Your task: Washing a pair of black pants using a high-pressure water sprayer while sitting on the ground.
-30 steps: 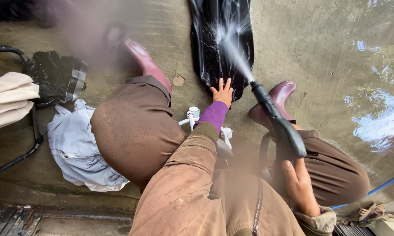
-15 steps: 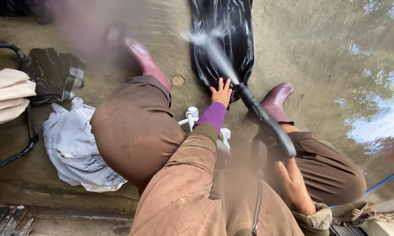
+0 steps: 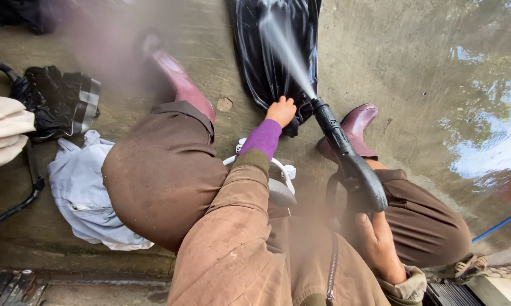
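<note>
Black and glossy with water, the plastic sheet (image 3: 275, 51) lies flat on the wet concrete floor (image 3: 414, 73), and everything else is placed around it. At its near edge the left hand (image 3: 281, 111) presses down with fingers spread on the bunched plastic, pinning it rather than gripping. Just beside that hand, at the sheet's near right corner, the black spray gun (image 3: 346, 156) points up across the sheet, and its jet fans over the middle of the plastic. The right hand (image 3: 377, 243) is closed around the gun's grip, nearer the body.

Two maroon rubber boots (image 3: 352, 130) stand on either side of the sheet's near end. Well to the left of the sheet lie a pale grey cloth (image 3: 82, 187) and a dark bag (image 3: 57, 102).

The nozzle sits very close to the left fingers; a small swing of the gun toward them could drive the jet onto the hand. If the pinning hand lifts, the spray may well flip or push the light sheet away. The slick floor could also let a boot slide while crouching.
</note>
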